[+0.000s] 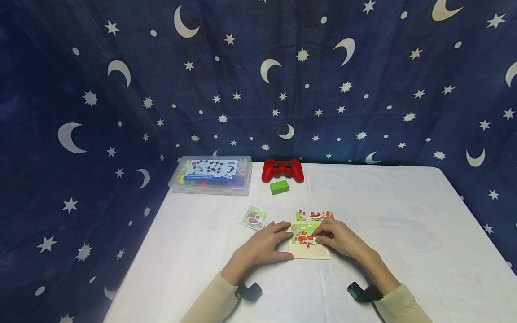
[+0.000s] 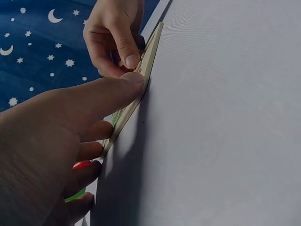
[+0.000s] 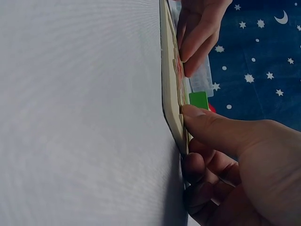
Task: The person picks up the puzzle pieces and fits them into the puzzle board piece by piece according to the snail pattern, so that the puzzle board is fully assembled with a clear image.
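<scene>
A pale wooden puzzle board (image 1: 310, 254) lies on the white table, its near strip bare. Red, green and white picture pieces (image 1: 302, 237) fill its upper part. My left hand (image 1: 264, 244) rests along the board's left side, fingers spread and fairly straight, with the thumb (image 2: 127, 84) touching its near edge. At the right side, my right hand (image 1: 337, 237) pinches a puzzle piece against the board between thumb and curled fingers; the hand mostly hides that piece. Loose puzzle pieces (image 1: 314, 216) lie just beyond the board's far edge. A small picture card (image 1: 255, 217) lies left of it.
Farther back stand a clear plastic case (image 1: 210, 175) of colourful parts, a red game controller (image 1: 282, 170) and a green block (image 1: 279, 187). A dark blue cloth (image 1: 250, 80) with moons and stars hangs behind the white table (image 1: 404, 215).
</scene>
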Demonstrator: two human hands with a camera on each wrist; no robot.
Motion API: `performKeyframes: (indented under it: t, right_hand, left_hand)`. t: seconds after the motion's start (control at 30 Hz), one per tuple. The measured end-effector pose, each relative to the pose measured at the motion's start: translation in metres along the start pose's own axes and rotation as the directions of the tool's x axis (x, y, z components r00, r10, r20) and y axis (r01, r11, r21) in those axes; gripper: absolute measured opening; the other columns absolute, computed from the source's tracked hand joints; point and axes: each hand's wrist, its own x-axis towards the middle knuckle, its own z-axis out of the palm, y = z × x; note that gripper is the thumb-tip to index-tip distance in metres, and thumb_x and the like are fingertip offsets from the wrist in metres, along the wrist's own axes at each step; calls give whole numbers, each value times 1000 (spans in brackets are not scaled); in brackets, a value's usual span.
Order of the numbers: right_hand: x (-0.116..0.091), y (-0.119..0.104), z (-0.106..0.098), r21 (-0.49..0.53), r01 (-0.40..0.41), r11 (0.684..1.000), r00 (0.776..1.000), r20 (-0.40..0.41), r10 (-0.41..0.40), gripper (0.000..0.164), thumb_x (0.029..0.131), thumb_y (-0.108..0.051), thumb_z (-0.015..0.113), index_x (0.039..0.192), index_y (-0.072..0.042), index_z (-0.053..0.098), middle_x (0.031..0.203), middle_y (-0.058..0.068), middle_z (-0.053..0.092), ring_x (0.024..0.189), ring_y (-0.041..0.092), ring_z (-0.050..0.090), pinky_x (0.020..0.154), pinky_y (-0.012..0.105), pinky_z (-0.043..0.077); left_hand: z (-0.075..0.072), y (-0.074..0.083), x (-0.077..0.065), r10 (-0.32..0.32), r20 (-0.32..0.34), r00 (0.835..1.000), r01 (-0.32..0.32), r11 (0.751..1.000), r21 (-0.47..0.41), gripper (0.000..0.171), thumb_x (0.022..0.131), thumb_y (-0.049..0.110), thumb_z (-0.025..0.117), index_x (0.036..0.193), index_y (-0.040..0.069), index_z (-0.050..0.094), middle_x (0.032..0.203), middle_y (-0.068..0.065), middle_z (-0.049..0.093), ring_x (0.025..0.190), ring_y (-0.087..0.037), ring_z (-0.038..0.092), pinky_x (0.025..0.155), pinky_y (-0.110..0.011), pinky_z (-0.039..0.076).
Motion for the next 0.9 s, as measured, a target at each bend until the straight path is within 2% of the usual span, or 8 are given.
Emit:
performKeyframes:
  t: [0.3, 0.43, 0.57, 0.9]
  right_hand:
    - [3, -2, -4, -13, 8, 1000, 999, 36, -8, 12, 87, -17, 77, 99, -21, 76, 93, -11, 63, 85, 3, 52, 74, 21, 48]
    - [8, -5, -7, -11, 21, 1000, 998, 60, -21, 12, 87, -20, 78, 99, -18, 75, 88, -11, 62, 79, 2, 51, 69, 20, 46]
    - [19, -8, -7, -8, -16, 1000, 998, 57, 17, 19, 86, -22, 79, 101, -13, 72, 80, -9, 56, 75, 5, 49, 64, 19, 43]
    - [48, -12, -6, -16, -90, 996, 996, 26, 90, 33, 85, -22, 79, 113, -7, 69, 86, -1, 56, 79, 13, 50, 65, 21, 43]
  left_hand:
    - [3, -1, 0, -9, -13, 1000, 9, 1000, -19, 66, 86, 59, 69, 139, 20, 61, 155, -2, 46, 143, -24, 46, 124, -39, 32]
    - [2, 0, 0, -12, -14, 1000, 12, 1000, -18, 66, 86, 59, 70, 139, 20, 61, 155, -2, 46, 144, -23, 45, 125, -39, 32]
    - [1, 1, 0, -24, 0, 1000, 24, 999, -29, 66, 86, 59, 70, 139, 20, 61, 156, -1, 45, 145, -23, 44, 125, -39, 30]
    - [3, -1, -1, -5, -27, 1000, 5, 1000, -8, 66, 86, 60, 69, 138, 20, 62, 154, -3, 47, 143, -23, 46, 124, -40, 32]
